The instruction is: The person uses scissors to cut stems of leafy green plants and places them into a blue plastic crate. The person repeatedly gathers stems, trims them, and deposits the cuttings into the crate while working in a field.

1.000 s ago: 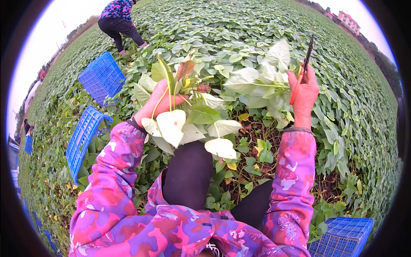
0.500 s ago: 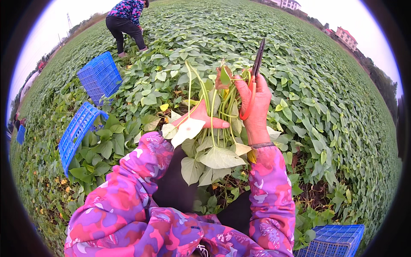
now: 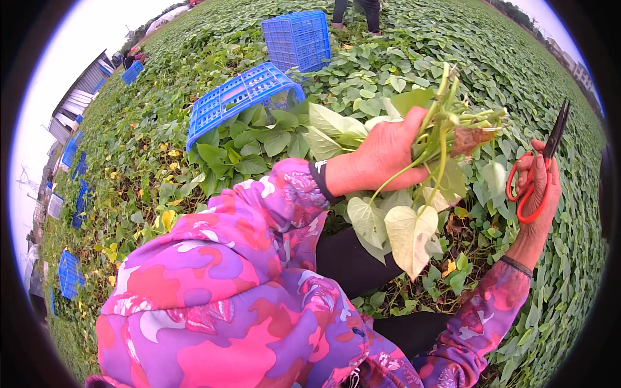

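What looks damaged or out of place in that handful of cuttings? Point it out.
One thing stands out: a brown, shrivelled leaf sits among the green stems and leaves of the bunch gripped in the left hand. It looks dried out and curled. The right hand holds red-handled scissors apart from the bunch.

A field of low green leafy vines point(image 3: 453, 39) fills the view. Two blue plastic crates stand among the leaves: a tilted crate point(image 3: 236, 97) nearer, an upright crate point(image 3: 296, 39) just behind it. More blue crates point(image 3: 68, 271) lie along the field's left edge, near a grey shed point(image 3: 81, 97). Another person's legs point(image 3: 356, 10) stand at the far edge.
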`<state>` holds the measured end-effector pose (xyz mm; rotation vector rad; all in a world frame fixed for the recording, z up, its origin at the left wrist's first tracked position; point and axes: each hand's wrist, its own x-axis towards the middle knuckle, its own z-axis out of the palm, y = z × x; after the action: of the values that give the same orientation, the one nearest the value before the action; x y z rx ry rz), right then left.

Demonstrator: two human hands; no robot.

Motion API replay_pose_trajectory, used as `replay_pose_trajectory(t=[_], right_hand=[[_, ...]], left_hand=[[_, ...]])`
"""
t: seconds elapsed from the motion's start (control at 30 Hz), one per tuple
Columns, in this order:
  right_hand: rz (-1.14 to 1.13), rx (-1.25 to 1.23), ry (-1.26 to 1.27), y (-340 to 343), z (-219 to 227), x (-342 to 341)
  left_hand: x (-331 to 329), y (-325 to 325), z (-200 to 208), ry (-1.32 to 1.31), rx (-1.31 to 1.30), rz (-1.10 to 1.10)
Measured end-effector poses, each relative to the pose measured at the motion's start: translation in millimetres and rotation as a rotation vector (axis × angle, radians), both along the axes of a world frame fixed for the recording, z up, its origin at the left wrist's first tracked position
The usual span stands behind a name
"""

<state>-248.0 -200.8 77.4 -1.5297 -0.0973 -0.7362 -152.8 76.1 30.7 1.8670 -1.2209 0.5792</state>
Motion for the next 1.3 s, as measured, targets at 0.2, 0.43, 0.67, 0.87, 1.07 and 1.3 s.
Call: replay_pose_trajectory(t=[0.2, 0.43, 0.67, 0.87, 1.07, 1.3], right_hand=[[-0.205, 0.025, 0.341, -26, -41, 24], [-0.085, -0.017, 0.431, -17, -69, 41], [-0.104, -0.067, 0.445, -15, -71, 42], [-0.081, -0.115, 0.529, -23, -72, 37], [-0.066, -0.145, 0.569, -26, -71, 28], [-0.076, -0.169, 0.655, -25, -66, 18]], left_hand=[[36, 143, -38, 0.214, 0.224, 0.498], [107, 228, -175, 0.595, -0.201, 0.487], [173, 290, -194, 1.248, -0.34, 0.17], [157, 311, -152, 0.993, 0.011, 0.438], [170, 298, -148, 0.738, 0.053, 0.653], [221, 294, -110, 0.346, 0.244, 0.888]])
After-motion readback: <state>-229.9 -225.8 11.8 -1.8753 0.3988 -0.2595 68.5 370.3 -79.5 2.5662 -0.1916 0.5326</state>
